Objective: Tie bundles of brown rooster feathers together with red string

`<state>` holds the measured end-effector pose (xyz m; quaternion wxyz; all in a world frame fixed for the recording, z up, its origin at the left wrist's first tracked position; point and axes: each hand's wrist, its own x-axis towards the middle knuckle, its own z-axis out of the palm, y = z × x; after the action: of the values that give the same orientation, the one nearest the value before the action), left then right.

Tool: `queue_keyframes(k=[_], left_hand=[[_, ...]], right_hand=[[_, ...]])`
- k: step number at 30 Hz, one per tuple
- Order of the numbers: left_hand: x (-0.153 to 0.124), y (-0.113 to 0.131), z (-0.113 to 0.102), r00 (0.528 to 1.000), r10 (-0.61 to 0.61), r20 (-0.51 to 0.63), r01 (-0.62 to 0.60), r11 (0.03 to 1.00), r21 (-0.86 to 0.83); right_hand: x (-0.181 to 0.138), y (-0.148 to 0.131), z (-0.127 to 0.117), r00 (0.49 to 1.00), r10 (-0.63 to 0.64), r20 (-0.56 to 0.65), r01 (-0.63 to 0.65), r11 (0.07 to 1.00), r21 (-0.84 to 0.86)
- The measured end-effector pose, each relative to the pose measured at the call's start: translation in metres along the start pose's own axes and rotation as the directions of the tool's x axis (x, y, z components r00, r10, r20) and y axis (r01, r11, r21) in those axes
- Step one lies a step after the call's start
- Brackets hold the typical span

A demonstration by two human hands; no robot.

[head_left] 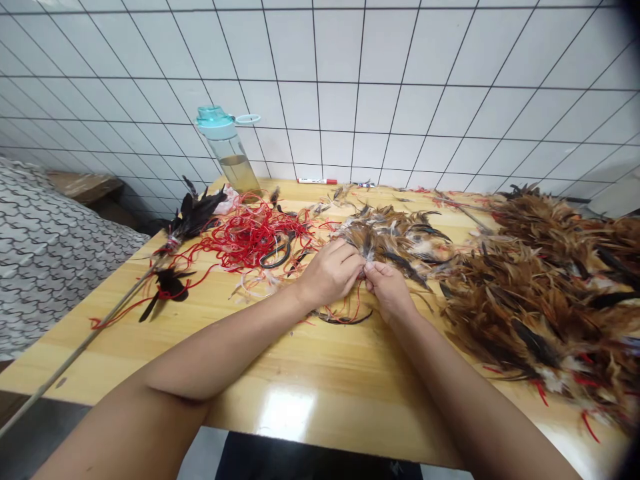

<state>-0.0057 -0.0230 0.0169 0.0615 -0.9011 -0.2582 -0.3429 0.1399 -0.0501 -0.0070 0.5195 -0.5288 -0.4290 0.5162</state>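
Observation:
My left hand (333, 270) and my right hand (389, 285) meet at the middle of the wooden table (320, 373). Both are closed, fingertips pinched together at the base of a small bunch of feathers (364, 241). Its brown and grey tips fan out away from me. Thin red string (359, 300) hangs below my fingers, and a dark curved feather (345, 321) lies under them. Just beyond my hands spreads a pile of loose brown, white and black feathers (413, 233). The exact grip of each fingertip is partly hidden.
A red string tangle (245, 230) with dark-handled scissors (276, 252) lies left. Behind it stands a water bottle (230, 150). A stick (95, 340) with black feathers (195, 213) crosses the left edge. Large brown feather bundles (540, 300) cover the right. A marker (317, 181) lies by the tiled wall.

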Motion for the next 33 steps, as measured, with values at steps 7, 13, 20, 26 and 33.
queue_keyframes(k=[7, 13, 20, 26, 33], left_hand=[[0.002, 0.0, -0.004, 1.0, -0.009, 0.026, 0.013, 0.992, -0.126], [0.008, -0.001, -0.006, 0.965, -0.248, 0.087, 0.261, 0.871, -0.416], [0.009, -0.004, 0.002, 0.756, -0.5, 0.422, 0.611, 0.311, -0.728], [0.008, -0.004, 0.003, 0.703, -0.486, 0.519, 0.596, 0.003, -0.803], [0.008, -0.005, 0.007, 0.705, -0.539, 0.461, 0.524, -0.043, -0.851]], right_hand=[[-0.001, -0.005, -0.002, 0.999, -0.005, 0.04, 0.002, 0.997, 0.079], [0.0, -0.006, -0.003, 0.999, 0.003, 0.044, -0.007, 0.996, 0.09], [0.002, -0.005, -0.005, 0.995, 0.021, 0.093, -0.029, 0.996, 0.088], [0.003, -0.003, -0.005, 0.994, 0.021, 0.109, -0.03, 0.996, 0.082], [0.003, -0.004, -0.003, 0.993, 0.016, 0.117, -0.023, 0.998, 0.064]])
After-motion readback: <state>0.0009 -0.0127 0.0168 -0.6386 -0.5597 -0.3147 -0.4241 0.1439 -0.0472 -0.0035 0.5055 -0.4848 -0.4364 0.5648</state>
